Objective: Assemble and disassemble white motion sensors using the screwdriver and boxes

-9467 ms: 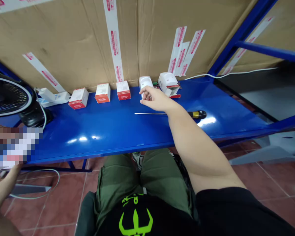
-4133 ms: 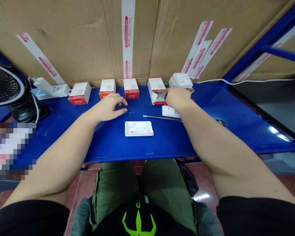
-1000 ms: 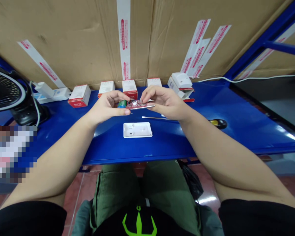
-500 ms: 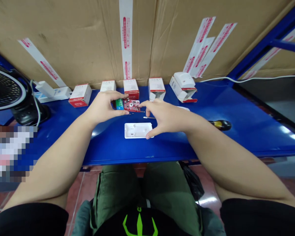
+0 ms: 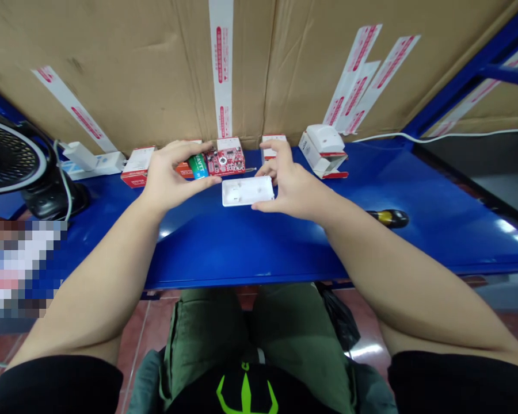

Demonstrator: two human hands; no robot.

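Note:
Between its thumb and fingers my left hand (image 5: 171, 177) grips a red circuit board (image 5: 229, 161) by its left end, where a green and blue battery (image 5: 198, 167) sits. A thin metal wire juts from the board's right end. My right hand (image 5: 290, 185) pinches a white plastic housing (image 5: 247, 191) at its right end, thumb along the near edge. The housing's hollow side faces me, and it is held just below and in front of the board. Some of my right fingers are partly hidden behind one another.
Red and white small boxes (image 5: 138, 167) stand along the cardboard wall. One open box (image 5: 323, 158) at the right carries a white device (image 5: 327, 137). A black and yellow screwdriver handle (image 5: 391, 218) lies right of my right forearm. A fan (image 5: 8, 155) and power strip (image 5: 97, 165) are at the left.
My right hand has taken hold of the white housing and lifted it from the table up toward the board. My left hand has raised the circuit board slightly, tilting it more toward me.

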